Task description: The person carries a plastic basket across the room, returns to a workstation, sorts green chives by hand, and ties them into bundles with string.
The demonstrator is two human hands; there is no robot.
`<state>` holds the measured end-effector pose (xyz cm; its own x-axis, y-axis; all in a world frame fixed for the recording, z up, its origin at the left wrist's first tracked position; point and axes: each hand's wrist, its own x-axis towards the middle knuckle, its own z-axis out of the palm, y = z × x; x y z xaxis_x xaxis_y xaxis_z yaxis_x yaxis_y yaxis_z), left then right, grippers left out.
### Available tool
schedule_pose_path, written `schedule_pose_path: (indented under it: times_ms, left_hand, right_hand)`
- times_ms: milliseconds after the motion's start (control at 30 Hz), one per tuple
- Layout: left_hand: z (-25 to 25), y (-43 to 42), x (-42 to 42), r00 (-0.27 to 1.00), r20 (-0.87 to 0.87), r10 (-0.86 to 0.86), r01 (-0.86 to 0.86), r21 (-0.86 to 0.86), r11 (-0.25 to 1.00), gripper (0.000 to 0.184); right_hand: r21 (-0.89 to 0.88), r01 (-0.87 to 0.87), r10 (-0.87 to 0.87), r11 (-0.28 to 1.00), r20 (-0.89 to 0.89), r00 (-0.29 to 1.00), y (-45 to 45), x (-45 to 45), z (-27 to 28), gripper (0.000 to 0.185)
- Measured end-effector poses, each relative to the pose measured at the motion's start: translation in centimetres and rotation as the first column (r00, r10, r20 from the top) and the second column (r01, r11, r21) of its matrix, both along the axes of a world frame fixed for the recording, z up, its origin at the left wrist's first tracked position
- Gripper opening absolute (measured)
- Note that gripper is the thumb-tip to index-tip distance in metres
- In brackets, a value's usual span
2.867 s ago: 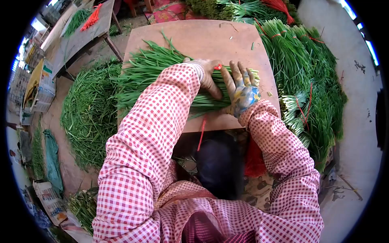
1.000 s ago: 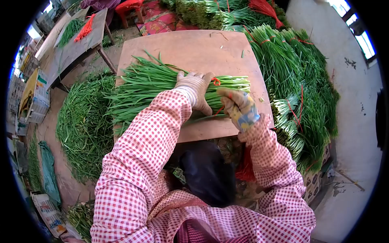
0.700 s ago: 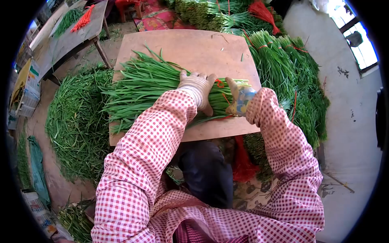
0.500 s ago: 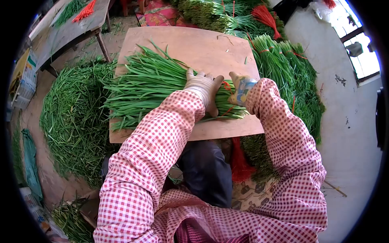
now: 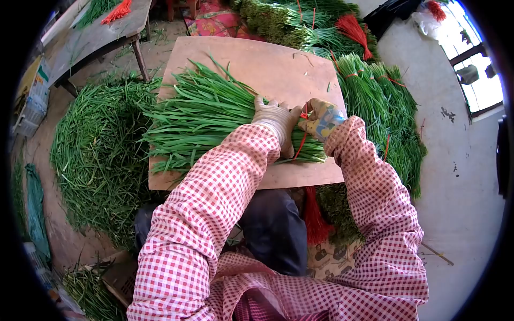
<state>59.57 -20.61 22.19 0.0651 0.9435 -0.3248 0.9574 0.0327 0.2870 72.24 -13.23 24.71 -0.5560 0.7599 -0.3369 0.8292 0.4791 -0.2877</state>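
Observation:
A bundle of long green stalks [image 5: 206,109] lies across the wooden board [image 5: 251,56], its leafy ends to the left and its cut ends to the right. My left hand [image 5: 279,122], in a pale glove, presses on the bundle near the cut ends, fingers spread over the top and thumb at the near side. Beside it my right hand [image 5: 321,119], in a yellow and blue stained glove, has its fingers pinched on a red tie [image 5: 303,140] that crosses the stalks.
A large heap of loose greens [image 5: 101,160] lies on the floor at the left. Tied bundles [image 5: 369,96] are stacked to the right of the board. Another table [image 5: 107,35] stands at the upper left. Red ties [image 5: 316,219] hang below the board.
My right hand has gone from spread fingers to a loose curl, then to the cut ends, and now pinches the red tie beside my left hand. My left hand stays on the bundle.

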Motion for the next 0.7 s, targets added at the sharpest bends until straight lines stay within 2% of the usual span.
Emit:
schedule_pose_path:
  times_ms: [33,67,133,233,267,300,367,400,433,467,500,533,567,600,633,667,700]
  left_hand:
    - [0.0,0.0,0.1,1.0,-0.002,0.003,-0.003,0.001,1.0,0.106]
    - [-0.3,0.0,0.3,1.0,-0.004,0.017,-0.017,0.034,0.999,0.103]
    - [-0.3,0.2,0.3,1.0,-0.016,0.002,-0.001,0.027,1.0,0.103]
    - [0.3,0.2,0.8,0.998,-0.065,-0.001,-0.001,-0.028,1.0,0.1]
    - [0.0,0.4,0.7,0.998,-0.057,0.004,-0.004,-0.01,1.0,0.1]
    - [-0.2,0.5,0.7,0.999,-0.049,0.007,-0.006,0.011,1.0,0.099]
    - [-0.5,0.6,0.9,0.999,-0.046,0.022,-0.02,0.037,0.999,0.106]
    - [-1.0,0.6,0.8,0.998,-0.053,0.031,-0.027,0.067,0.997,0.109]
    - [-1.6,0.7,0.9,0.998,-0.059,0.037,-0.031,0.094,0.995,0.111]
    - [-2.2,0.9,1.1,0.997,-0.037,0.075,-0.07,0.121,0.99,0.114]
    - [-2.1,0.7,1.2,0.996,-0.068,0.06,-0.052,0.109,0.993,0.113]
    - [-1.4,0.5,1.5,0.996,-0.074,0.046,-0.039,0.092,0.995,0.113]
    - [-1.0,0.4,1.6,0.996,-0.085,0.031,-0.026,0.071,0.997,0.112]
    - [-1.2,0.6,1.4,0.993,-0.117,0.003,0.003,0.052,0.999,0.116]
    - [-1.4,0.9,1.4,0.991,-0.13,-0.024,0.031,0.047,0.998,0.116]
    - [-1.6,1.2,1.4,0.99,-0.141,-0.004,0.007,0.026,1.0,0.118]
    - [-1.8,1.6,1.3,0.989,-0.148,0.024,-0.023,0.011,1.0,0.119]
  right_hand:
    - [-0.07,0.032,-0.036,0.997,-0.057,0.998,-0.1,0.2,0.2,0.042]
    - [-0.065,0.045,-0.049,0.997,-0.062,0.997,0.0,0.7,-0.6,0.042]
    - [-0.211,0.035,-0.113,0.977,-0.372,0.921,0.4,1.9,-2.7,0.028]
    - [-0.179,0.072,-0.139,0.981,-0.398,0.907,-0.4,1.7,-2.0,0.025]
    - [-0.021,0.004,-0.012,1.0,-0.395,0.919,-0.2,1.7,-2.4,0.031]
    - [-0.021,0.017,-0.024,1.0,-0.406,0.914,-0.4,1.5,-3.4,0.031]
    - [-0.351,0.133,-0.348,0.927,-0.673,0.653,-0.7,1.5,-5.2,0.03]
    - [0.386,-0.132,0.331,0.913,-0.513,0.792,-1.4,2.7,-5.2,0.027]
    - [0.64,-0.32,0.568,0.698,-0.224,0.792,-3.1,4.1,-5.7,0.026]
    - [0.818,-0.444,0.687,0.367,0.084,0.722,-4.9,5.4,-6.0,0.025]
    - [0.515,-0.255,0.479,0.818,-0.366,0.798,-8.0,6.2,-6.3,0.022]
    - [-0.003,-0.076,0.056,0.997,-0.64,0.766,-10.8,6.6,-6.4,0.02]
    - [-0.549,0.024,-0.436,0.835,-0.636,0.637,-12.3,6.8,-6.2,0.019]
    - [-0.554,0.031,-0.451,0.832,-0.642,0.62,-12.1,6.7,-5.8,0.019]
    - [-0.267,0.006,-0.208,0.964,-0.733,0.647,-11.5,6.7,-5.2,0.017]
    - [0.049,-0.02,0.05,0.999,-0.736,0.676,-10.9,6.9,-4.5,0.016]
    - [0.149,0.025,0.099,0.989,-0.764,0.638,-10.2,6.3,-3.7,0.014]
